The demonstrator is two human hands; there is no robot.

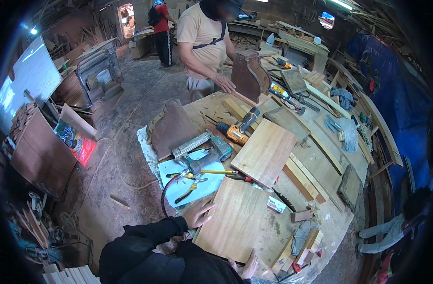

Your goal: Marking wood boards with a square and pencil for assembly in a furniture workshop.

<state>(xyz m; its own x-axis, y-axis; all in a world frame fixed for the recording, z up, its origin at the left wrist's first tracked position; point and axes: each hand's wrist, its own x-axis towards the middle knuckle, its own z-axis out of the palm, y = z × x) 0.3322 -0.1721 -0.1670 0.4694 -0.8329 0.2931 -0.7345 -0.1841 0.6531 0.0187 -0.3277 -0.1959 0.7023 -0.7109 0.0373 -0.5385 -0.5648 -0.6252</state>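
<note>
A flat, light wooden board [233,217] lies at the near edge of the workbench, between my two hands. My left hand [197,213] is at its upper left edge, fingers reaching onto the wood. At the lower right corner my right hand [246,267] grips the board's edge, its fingers partly hidden. A second light board [265,152] lies just beyond. Left of the boards, a sheet of pale paper [181,187] carries yellow-handled pliers [186,193], a pencil [218,172] and a grey air tool [195,164] with a dark hose. An orange-and-black cordless drill [236,132] lies farther back.
Across the bench a person [202,47] rests a hand beside a dark curved wooden piece [248,78]. A similar dark piece [171,128] lies at the left. Wood strips [301,177] and a clamp [297,268] are on the right. A red bag [76,142] stands on the floor.
</note>
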